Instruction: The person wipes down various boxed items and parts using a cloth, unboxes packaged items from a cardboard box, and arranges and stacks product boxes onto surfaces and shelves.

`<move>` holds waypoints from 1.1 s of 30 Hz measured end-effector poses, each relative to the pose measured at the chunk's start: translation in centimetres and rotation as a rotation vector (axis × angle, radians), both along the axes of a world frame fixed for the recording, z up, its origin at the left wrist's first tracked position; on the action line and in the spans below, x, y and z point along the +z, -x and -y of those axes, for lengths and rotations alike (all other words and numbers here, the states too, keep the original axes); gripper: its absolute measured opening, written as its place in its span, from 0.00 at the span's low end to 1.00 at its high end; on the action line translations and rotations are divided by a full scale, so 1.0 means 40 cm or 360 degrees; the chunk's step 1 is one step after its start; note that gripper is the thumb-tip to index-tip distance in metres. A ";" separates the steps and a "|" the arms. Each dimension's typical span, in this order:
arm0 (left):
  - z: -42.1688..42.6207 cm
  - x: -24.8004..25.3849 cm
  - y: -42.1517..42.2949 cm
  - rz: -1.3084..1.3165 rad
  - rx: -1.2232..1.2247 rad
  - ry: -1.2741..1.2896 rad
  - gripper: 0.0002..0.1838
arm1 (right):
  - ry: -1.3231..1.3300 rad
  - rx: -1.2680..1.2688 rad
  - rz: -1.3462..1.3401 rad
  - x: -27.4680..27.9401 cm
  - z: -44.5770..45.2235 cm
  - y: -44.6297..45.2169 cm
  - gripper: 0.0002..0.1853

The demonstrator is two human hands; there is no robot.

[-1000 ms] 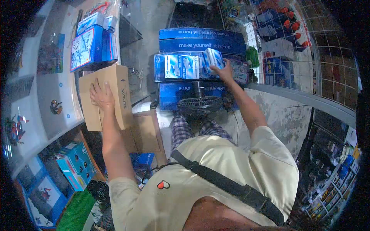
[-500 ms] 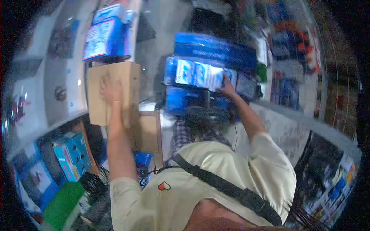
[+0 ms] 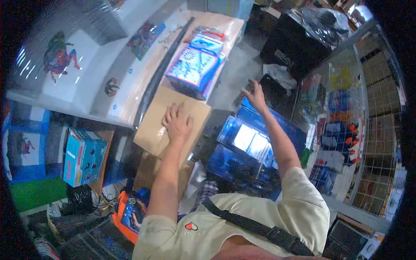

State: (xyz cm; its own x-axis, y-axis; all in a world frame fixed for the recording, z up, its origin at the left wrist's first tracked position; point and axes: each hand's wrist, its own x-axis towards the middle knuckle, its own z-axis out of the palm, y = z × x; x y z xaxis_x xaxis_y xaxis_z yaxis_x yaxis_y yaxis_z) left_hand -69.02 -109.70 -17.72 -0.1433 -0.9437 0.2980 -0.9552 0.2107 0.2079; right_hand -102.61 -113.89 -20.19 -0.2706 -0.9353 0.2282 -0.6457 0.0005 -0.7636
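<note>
Though blurry, carton (image 3: 154,119) apparently closed

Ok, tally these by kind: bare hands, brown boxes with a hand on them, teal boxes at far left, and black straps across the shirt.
Bare hands: 2 (left hand, right hand)
Brown box under the left hand: 1
Teal box: 1
Black strap across the shirt: 1
Total: 5

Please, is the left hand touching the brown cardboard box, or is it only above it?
Touching. The head view shows the left hand lying on top of the cardboard box, its fingers spread over the surface.
</note>
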 end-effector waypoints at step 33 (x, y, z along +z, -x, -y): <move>0.022 0.019 -0.026 -0.0198 -0.0053 -0.0186 0.32 | -0.0313 0.0521 -0.0580 0.129 0.622 -0.097 0.56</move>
State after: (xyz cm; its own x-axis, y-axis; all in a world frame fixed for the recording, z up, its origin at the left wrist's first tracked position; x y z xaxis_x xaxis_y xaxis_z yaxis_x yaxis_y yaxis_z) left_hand -67.99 -110.60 -16.95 -0.1442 -0.9683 0.2041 -0.9134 0.2096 0.3491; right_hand -98.74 -138.78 -15.01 0.1068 -0.9922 0.0644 -0.8596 -0.1248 -0.4955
